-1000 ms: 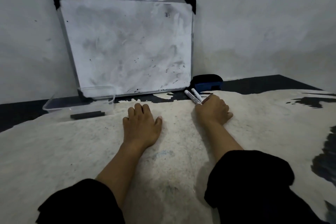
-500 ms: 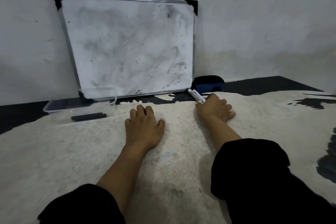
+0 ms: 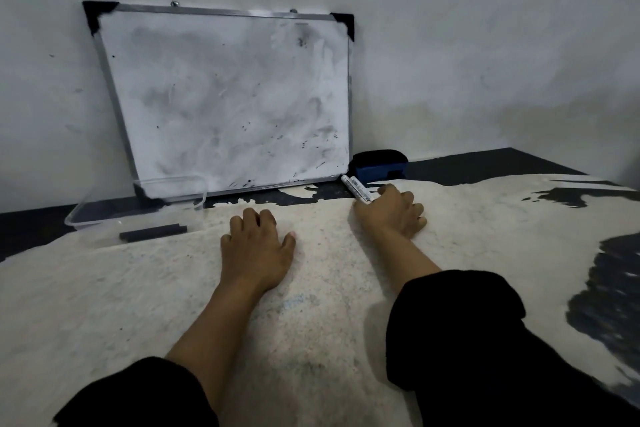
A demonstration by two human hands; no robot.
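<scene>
White markers (image 3: 356, 188), two side by side, lie at the board's (image 3: 228, 97) lower right corner, handy for writing. The right hand (image 3: 393, 215) curls at their near ends; whether its grip has closed cannot be told. The left hand (image 3: 256, 246) rests loose on the surface (image 3: 104, 305), likely bracing. Marker print is unreadable.

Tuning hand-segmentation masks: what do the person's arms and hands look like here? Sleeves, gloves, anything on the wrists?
No gloves on the left hand or the right hand. Forearms are uncovered, and no watch or band shows at either wrist. The left sleeve and right sleeve are plain black loose fabric, bunched up the arm, with no visible markings.
</scene>
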